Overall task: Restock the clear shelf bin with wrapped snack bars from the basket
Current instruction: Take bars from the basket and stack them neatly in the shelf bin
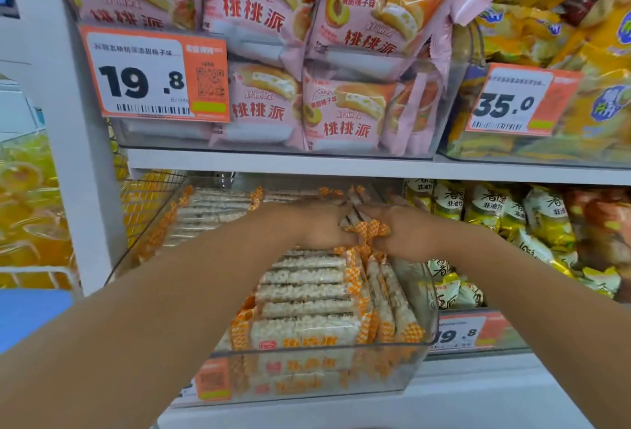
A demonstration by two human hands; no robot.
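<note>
Left of the grip, more snack bars [215,213] lie in rows at the back of the clear bin [403,370]. The left hand [312,225] and right hand [404,232] meet over the bin, fingers curled around a bundle of bars [363,228] between them. Below the grip, stacked bars [307,295] fill the bin's front. Right of it, yellow packets [532,220] crowd the shelf.
</note>
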